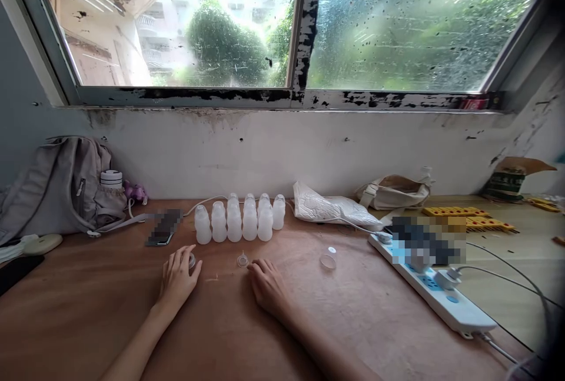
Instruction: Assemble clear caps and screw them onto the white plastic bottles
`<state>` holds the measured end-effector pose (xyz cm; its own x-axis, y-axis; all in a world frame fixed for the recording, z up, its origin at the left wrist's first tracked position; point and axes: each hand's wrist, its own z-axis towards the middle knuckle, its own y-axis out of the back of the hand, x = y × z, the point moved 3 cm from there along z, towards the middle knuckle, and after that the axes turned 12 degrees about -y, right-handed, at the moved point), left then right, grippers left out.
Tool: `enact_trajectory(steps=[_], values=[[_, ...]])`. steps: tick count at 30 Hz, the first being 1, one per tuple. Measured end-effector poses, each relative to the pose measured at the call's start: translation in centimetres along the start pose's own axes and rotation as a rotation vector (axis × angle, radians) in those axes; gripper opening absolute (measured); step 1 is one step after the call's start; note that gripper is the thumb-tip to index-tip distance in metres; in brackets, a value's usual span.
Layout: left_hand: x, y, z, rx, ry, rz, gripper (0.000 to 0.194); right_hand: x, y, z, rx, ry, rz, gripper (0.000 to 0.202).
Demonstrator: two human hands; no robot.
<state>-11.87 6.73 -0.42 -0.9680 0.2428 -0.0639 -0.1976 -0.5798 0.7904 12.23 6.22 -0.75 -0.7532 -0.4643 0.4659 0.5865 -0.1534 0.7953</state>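
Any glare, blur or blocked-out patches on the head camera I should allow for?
Head view: daylight washes out parts of the window's left pane; head view: mosaic blocks mask much of the phone beyond the left hand and a patch over the power strip; head view: the far right edge is dark.

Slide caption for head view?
Left hand at a small round piece, right hand beside a clear piece, white bottles standing beyond.

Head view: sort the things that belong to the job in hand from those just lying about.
Probably the job's:
small clear piece at the left hand
clear round piece by the right hand
white bottles
clear cap-like piece farther right

Probably just lying about:
backpack
white package
beige bag
power strip
yellow strips
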Motion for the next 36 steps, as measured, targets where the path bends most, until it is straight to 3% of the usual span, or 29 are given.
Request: enact_trajectory(steps=[6, 10, 13, 18, 22, 26, 30, 36], values=[[1.5, -1.2, -0.1, 0.139, 0.141, -0.148, 0.035, 0.4, -1.1, 1.5, 0.068, 0.036, -0.093, 0.04], [1.1, -0.9, 0.3, -0.001, 0.237, -0.577, 0.032, -0.2, -1.2, 1.4, 0.051, 0.001, 0.063, 0.042], [-0.8, -1.3, 1.0, -0.082, 0.536, -1.132, 0.037, -0.9, -0.8, 1.6, -0.013, -0.063, 0.317, 0.038], [-6.9, -3.2, 3.2, 0.023, 0.675, -1.506, 0.047, -3.0, 0.0, 2.3, -0.121, -0.399, 0.873, 0.017], [-10.7, -4.3, 3.8, 0.089, 0.682, -1.709, 0.055, -4.1, 0.0, 2.3, -0.103, -0.572, 1.429, 0.022], [-11.6, -4.3, 3.1, 0.117, 0.684, -1.864, 0.048, -4.1, -0.8, 2.3, 0.075, -0.666, 1.765, 0.029], [-11.4, -3.9, 2.8, 0.129, 0.574, -1.866, 0.037, -3.4, -1.2, 2.4, 0.209, -0.652, 1.66, 0.031], [-11.8, -3.2, 2.8, 0.17, 0.351, -1.754, 0.054, -2.1, -1.7, 2.1, 0.143, -0.522, 1.305, 0.03]])
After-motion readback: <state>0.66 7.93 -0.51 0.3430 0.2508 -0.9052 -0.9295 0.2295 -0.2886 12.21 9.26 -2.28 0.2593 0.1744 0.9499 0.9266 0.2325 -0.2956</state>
